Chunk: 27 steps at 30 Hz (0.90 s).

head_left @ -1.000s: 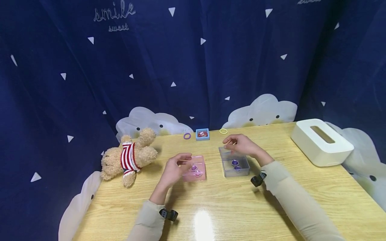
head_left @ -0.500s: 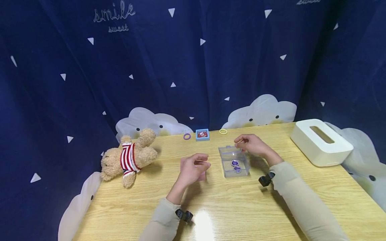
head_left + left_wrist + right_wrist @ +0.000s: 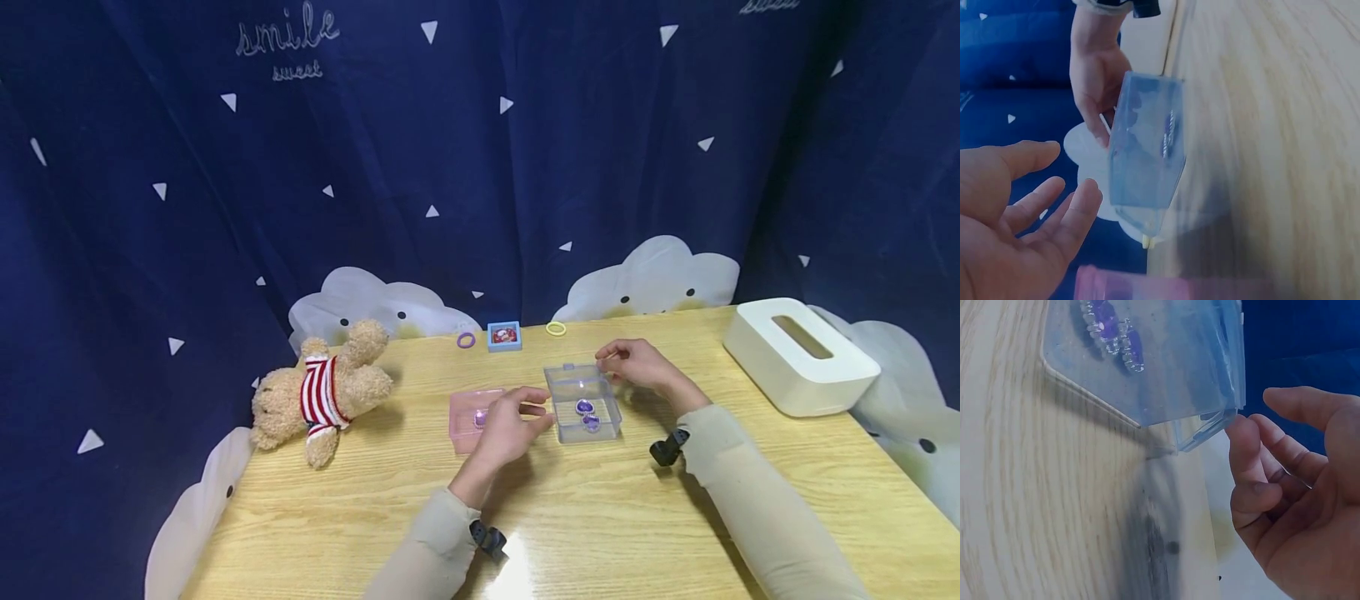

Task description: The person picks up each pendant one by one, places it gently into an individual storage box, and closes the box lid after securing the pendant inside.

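On the table stands a clear bluish plastic box (image 3: 587, 432) with two purple gems (image 3: 584, 407) in it, rimmed with white beads. My right hand (image 3: 637, 364) is at its back right corner; in the right wrist view a fingertip (image 3: 1242, 434) is at the edge of the tilted lid (image 3: 1210, 432), thumb apart. To the left lies a pink plastic box (image 3: 463, 425) with a purple gem (image 3: 481, 418) visible; my forward hand hides part of it. That left hand (image 3: 510, 429) hovers between the boxes, fingers spread and loosely bent, holding nothing.
A purple ring (image 3: 466, 340), a small blue-framed square (image 3: 504, 336) and a yellow ring (image 3: 556, 328) lie along the back edge. A teddy bear (image 3: 322, 392) in a striped shirt lies at left. A white tissue box (image 3: 802, 358) stands at right, before the curtain (image 3: 480, 167).
My left hand has moved right, from over the pink box to beside the clear box. My right hand has shifted right along the clear box's back to its corner. The boxes have stayed put.
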Each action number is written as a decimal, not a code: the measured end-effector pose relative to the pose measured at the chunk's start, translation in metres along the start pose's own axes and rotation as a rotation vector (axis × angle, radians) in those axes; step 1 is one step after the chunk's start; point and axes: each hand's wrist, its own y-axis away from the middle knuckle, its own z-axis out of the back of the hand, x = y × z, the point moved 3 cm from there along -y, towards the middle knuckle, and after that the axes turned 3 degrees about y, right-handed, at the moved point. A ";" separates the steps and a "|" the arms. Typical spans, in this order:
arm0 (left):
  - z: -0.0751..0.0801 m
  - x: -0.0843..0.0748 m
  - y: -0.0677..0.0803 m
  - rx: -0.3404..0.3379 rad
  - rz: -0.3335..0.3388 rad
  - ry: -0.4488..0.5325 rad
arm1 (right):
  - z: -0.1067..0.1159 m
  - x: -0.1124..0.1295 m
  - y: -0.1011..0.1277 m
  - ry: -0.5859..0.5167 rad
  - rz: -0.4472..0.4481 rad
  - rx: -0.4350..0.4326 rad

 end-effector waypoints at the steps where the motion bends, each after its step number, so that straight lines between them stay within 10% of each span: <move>1: -0.002 0.000 -0.001 0.004 0.004 -0.005 | 0.000 -0.001 0.000 -0.002 -0.003 -0.003; 27: -0.029 0.005 -0.005 -0.036 0.034 -0.230 | -0.009 -0.023 -0.007 -0.066 -0.115 0.063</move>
